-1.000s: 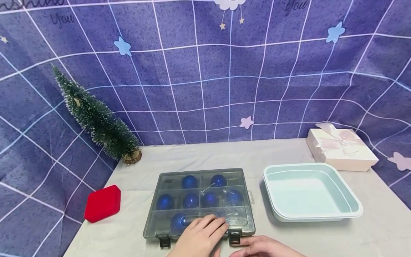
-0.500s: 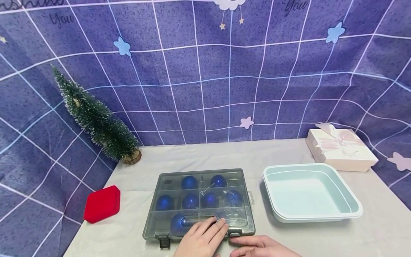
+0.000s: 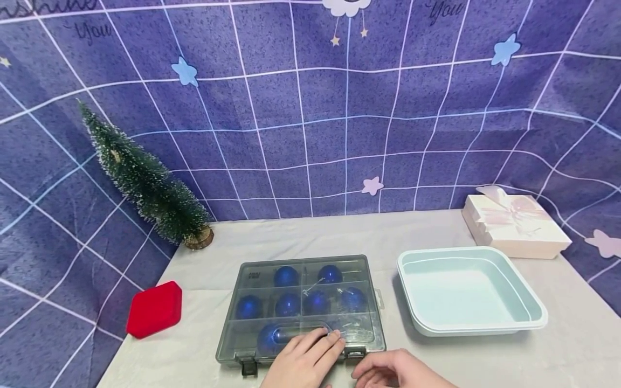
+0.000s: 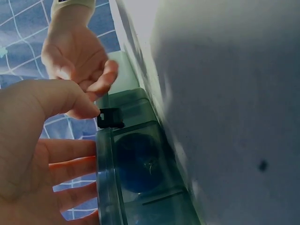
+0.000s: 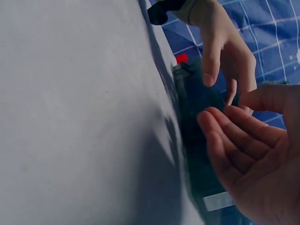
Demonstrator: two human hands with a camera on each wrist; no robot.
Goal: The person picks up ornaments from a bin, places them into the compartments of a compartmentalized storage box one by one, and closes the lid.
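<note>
A flat clear-grey divided case lies closed on the table in the head view, with several blue baubles inside. My left hand rests its extended fingers on the lid near the front edge; its thumb is by a black latch in the left wrist view. Just right of that, my right hand is near the right latch, its fingers loosely bent and nothing seen in them. This latch is folded up against the case's front, while the left latch hangs down.
A pale blue tray stands right of the case, with a white ribboned gift box behind it. On the left are a red box and a small artificial Christmas tree. A purple gridded cloth hangs behind.
The right latch has swung from hanging down to folded up. My right hand has drawn its fingers in beside it. The left hand stays on the lid, its fingers shifted slightly.
</note>
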